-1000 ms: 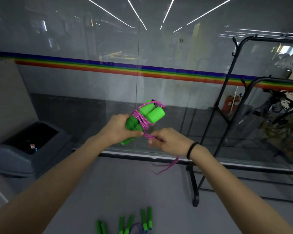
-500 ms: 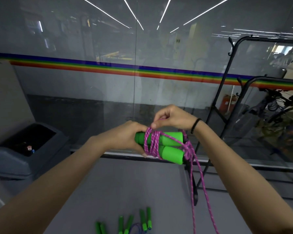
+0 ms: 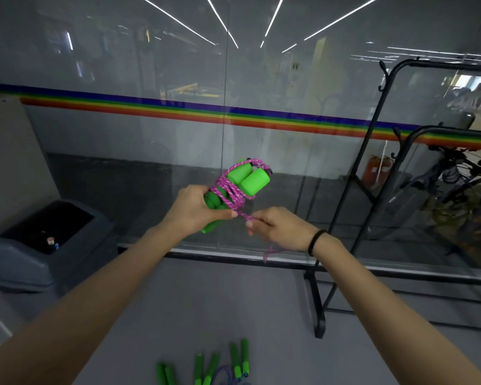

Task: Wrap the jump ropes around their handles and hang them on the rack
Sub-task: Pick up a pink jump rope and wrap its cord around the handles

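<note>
Green handles [image 3: 243,181] half hidden by left hand [image 3: 195,209] and pink rope [image 3: 231,193]

Left hand [image 3: 195,209] grips green handles [image 3: 246,179]; right hand [image 3: 278,227] pinches pink rope [image 3: 231,194].

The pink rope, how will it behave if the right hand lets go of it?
The pink rope looks thin and floppy; its free end droops below the right hand, so it would probably fall slack. The coils around the green handles might loosen.
</note>
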Demonstrator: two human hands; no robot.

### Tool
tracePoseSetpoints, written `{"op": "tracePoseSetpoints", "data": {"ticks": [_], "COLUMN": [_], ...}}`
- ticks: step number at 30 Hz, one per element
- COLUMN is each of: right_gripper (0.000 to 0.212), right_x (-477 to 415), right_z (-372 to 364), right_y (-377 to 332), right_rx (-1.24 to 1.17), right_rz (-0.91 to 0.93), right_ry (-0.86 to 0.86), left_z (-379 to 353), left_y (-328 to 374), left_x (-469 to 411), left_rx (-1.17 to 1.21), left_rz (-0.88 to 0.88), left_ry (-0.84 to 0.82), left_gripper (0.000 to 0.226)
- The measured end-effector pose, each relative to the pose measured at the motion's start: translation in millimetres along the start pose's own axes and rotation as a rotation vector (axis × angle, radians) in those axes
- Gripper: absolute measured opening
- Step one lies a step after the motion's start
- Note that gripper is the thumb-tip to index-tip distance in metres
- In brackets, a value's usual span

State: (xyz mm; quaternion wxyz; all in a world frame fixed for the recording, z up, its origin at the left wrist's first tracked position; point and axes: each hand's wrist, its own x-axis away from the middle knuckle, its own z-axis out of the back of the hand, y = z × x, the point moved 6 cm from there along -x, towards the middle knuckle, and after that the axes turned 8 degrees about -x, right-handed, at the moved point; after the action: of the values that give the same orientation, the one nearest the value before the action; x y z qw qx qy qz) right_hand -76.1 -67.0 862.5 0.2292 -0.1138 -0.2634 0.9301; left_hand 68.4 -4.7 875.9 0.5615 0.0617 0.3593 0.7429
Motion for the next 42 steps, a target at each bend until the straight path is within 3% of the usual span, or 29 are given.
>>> {"op": "tracePoseSetpoints", "data": {"ticks": [5, 7, 10, 14, 16, 19, 21, 26, 28, 31, 34, 39, 42], "right_gripper": [0.019, 0.019, 0.021, 0.011, 0.003, 0.012, 0.022, 0.034, 0.033, 0.028, 0.025, 0.024, 0.022], "right_x": [1, -3, -12, -22, -19, -6, 0, -1, 1, 5, 13, 14, 5], "right_z": [1, 10, 27, 28, 30, 30, 21, -6, -6, -3, 2, 12, 23], "right_y": [-20, -29, -37, -18, -4, 17, 27, 25, 15, -4, -20, -38, -34], "right_rx": [0.266, 0.336, 0.231, -0.206, -0.436, -0.707, -0.739, -0.605, -0.416, 0.078, 0.346, 0.427, 0.282], "right_rz": [0.065, 0.103, 0.153, 0.103, 0.083, -0.004, -0.074, -0.117, -0.08, -0.012, -0.033, 0.042, 0.085], "right_ry": [-0.155, -0.132, -0.095, -0.14, -0.106, 0.048, 0.14, 0.043, 0.044, -0.018, -0.08, -0.155, -0.153], "left_z": [-17, -25, -37, -37, -30, -19, -13, -12, -11, -4, -13, -29, -41], "left_y": [-2, -1, 12, 25, 30, 30, 29, 12, -1, -12, -14, 0, 12], "left_x": [1, 5, 16, 30, 31, 30, 29, 16, 9, 2, 1, 14, 25], "left_rx": [-0.377, -0.528, -0.577, -0.311, -0.071, 0.283, 0.439, 0.741, 0.549, 0.054, -0.192, -0.533, -0.617], "left_rz": [-0.058, -0.094, -0.275, -0.434, -0.442, -0.359, -0.286, 0.075, 0.14, 0.048, -0.078, -0.27, -0.414], "left_ry": [-0.154, -0.248, -0.413, -0.535, -0.498, -0.419, -0.342, -0.14, -0.062, 0.015, -0.154, -0.4, -0.554], "left_gripper": [0.038, 0.046, 0.042, 0.031, 0.03, 0.041, 0.039, 0.014, 0.024, 0.03, 0.034, 0.037, 0.039]}}
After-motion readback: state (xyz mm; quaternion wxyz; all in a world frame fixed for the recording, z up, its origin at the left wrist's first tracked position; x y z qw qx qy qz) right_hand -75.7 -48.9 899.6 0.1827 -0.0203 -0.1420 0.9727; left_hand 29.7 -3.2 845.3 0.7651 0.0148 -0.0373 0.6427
